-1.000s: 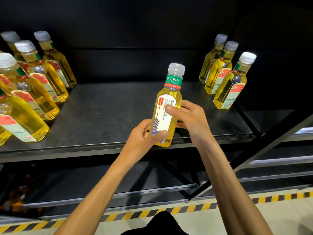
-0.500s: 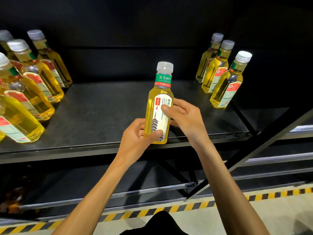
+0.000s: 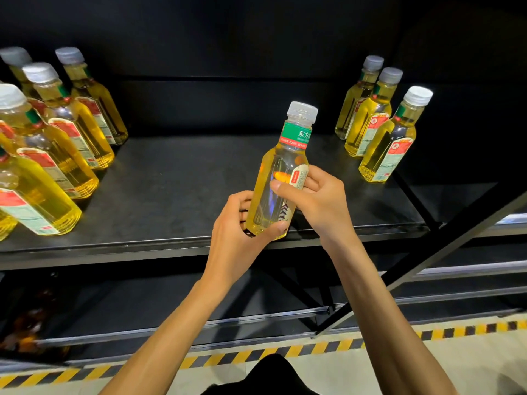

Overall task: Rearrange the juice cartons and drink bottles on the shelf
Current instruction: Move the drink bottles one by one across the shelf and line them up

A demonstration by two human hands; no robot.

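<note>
Over shelf [image 3: 176, 178], left hand [image 3: 233, 232], right hand [image 3: 319, 201], fingers [image 3: 281, 186] grasping bottle [image 3: 278, 166], collar reading 东方

Head view, looking down on a black shelf [image 3: 176, 178]. Centre: a yellow drink bottle [image 3: 281, 163] with white cap and green neck band, tilted slightly toward 1 o'clock at the shelf's front edge; its base is hidden, so contact with the shelf cannot be told; left hand [image 3: 233, 223] grips the base from 7 o'clock; right hand [image 3: 319, 201] holds the mid-body from 4 o'clock, thumb across the front. At 9 to 10 o'clock: a cluster of like bottles [image 3: 57, 143] standing on the shelf; at 2 o'clock: a close row of three bottles [image 3: 379, 124]. At 6 o'clock: a lower shelf [image 3: 171, 303]; yellow-and-black floor tape [image 3: 313, 347].
</note>
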